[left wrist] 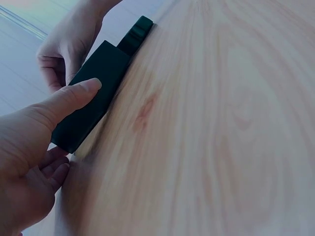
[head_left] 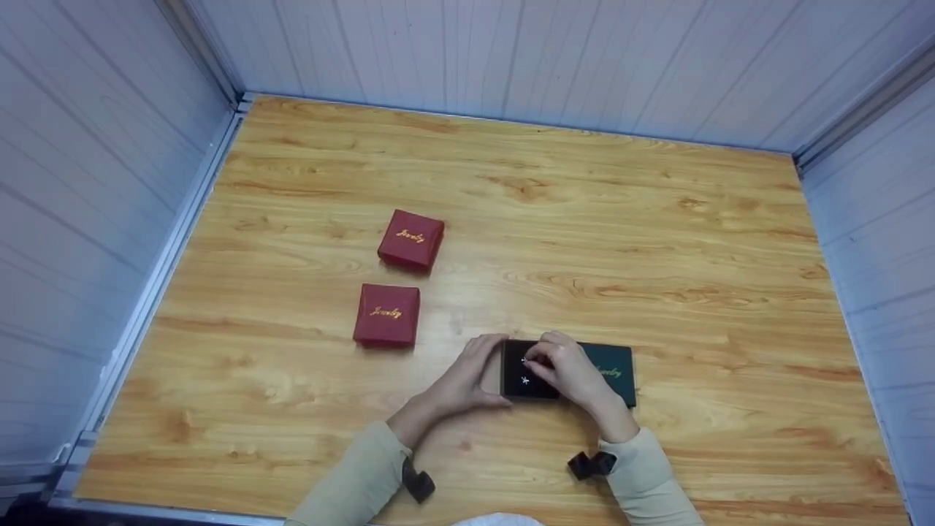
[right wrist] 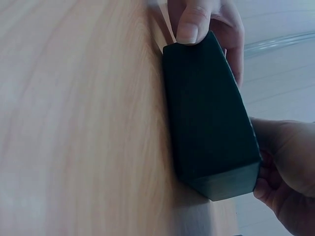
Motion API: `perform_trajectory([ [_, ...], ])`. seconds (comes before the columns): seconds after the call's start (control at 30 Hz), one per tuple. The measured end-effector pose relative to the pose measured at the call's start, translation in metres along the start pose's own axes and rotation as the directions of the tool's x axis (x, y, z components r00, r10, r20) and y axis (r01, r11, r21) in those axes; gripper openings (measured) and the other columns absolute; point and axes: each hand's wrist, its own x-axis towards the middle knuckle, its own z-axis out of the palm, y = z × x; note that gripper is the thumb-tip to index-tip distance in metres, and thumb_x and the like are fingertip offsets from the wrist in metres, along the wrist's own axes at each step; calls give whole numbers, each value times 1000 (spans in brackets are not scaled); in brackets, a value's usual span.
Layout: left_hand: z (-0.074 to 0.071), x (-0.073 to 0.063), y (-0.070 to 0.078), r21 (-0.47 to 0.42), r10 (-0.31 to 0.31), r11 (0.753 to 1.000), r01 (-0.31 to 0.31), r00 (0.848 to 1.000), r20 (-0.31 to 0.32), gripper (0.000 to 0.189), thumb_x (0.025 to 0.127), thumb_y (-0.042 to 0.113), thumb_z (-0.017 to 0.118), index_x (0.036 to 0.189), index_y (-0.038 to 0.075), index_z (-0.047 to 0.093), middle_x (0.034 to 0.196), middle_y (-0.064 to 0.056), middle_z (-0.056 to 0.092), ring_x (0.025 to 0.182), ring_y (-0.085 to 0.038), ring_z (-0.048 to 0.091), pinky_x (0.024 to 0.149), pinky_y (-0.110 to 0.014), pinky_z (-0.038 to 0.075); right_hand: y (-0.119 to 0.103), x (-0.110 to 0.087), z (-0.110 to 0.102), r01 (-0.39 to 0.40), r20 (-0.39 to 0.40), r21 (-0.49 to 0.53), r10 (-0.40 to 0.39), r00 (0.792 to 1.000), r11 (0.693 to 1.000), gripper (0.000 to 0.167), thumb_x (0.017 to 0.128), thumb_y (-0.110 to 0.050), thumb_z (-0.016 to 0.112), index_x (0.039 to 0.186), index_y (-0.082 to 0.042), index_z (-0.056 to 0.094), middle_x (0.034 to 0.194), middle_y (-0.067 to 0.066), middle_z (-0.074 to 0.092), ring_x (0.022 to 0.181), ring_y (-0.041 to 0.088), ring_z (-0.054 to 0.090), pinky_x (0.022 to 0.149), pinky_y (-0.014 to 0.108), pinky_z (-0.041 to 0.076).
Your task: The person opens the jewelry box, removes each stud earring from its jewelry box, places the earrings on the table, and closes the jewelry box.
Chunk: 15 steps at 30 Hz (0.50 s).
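Observation:
An open dark green jewelry box [head_left: 531, 393] with a black inside stands on the wooden table. Two small silver star-shaped earrings [head_left: 525, 380] show on the black inside. My left hand [head_left: 460, 383] grips the box's left end, its thumb on the near side and fingers at the far side. With bent fingers my right hand [head_left: 573, 369] reaches over the box and pinches at the farther earring [head_left: 524, 360], which its fingertips partly cover. Beside the box on the right lies its green lid [head_left: 621, 358], gold lettering upward, partly under my right hand and wrist.
Two closed red jewelry boxes with gold lettering stand to the left, one farther back [head_left: 413, 239] and one nearer [head_left: 387, 314]. Pale panel walls [head_left: 511, 58] border the table [head_left: 694, 256] at the back and both sides.

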Motion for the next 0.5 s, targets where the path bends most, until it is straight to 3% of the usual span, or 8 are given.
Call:
perform_trajectory([
  [0.23, 0, 1, -1, 18, 18, 1000, -18, 1000, -9, 95, 59, 32, 81, 132, 1, 30, 127, -8, 38, 117, -20, 32, 100, -32, 28, 0, 0, 0, 19, -17, 6, -18, 1000, 1000, 6, 72, -7, 70, 71, -7, 65, 68, -2, 52, 66, 11, 49, 58, 23, 44],
  [0.5, -1, 0, 1, 21, -21, 1000, 21, 1000, 22, 96, 59, 32, 81, 134, 2, 28, 128, -7, 37, 117, -19, 31, 101, -31, 27, 0, -1, -1, 11, -17, 42, -10, 1000, 999, 5, 72, -5, 69, 72, -7, 64, 68, -1, 52, 65, 11, 49, 55, 22, 43],
])
